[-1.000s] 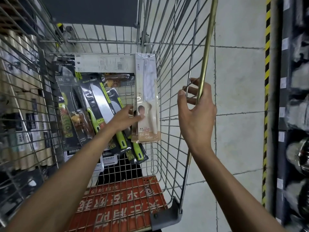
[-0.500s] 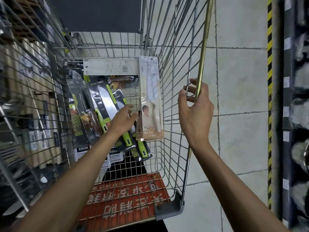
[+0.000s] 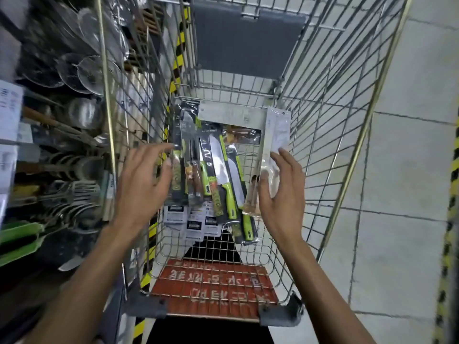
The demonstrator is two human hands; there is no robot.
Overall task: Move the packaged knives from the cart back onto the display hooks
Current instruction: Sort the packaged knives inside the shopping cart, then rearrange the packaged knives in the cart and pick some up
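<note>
Lime-green handles are what gets noticed first: several packaged knives (image 3: 218, 175) in dark sleeves are piled overlapping inside the wire shopping cart (image 3: 357, 145), leaned toward its far end, none hung on a hook yet. A cream-handled knife in a clear pack (image 3: 275, 130) is propped upright at the right of the pile, next to the cart's side mesh. The right hand (image 3: 282, 194) is laid against that clear pack, fingers straight and thumb out, nothing really clamped. The left hand (image 3: 144, 184) is spread loose with fingers apart and a bit motion-blurred. Its fingertips are just beside the leftmost dark pack, though whether it's actually touched can't be told. A red plate with white lettering (image 3: 213, 284) is seen through the wire at the cart's near end. Metal strainers (image 3: 84, 73) are crammed in at far left, and pale floor tiles (image 3: 409, 170) are laid out at right.
</note>
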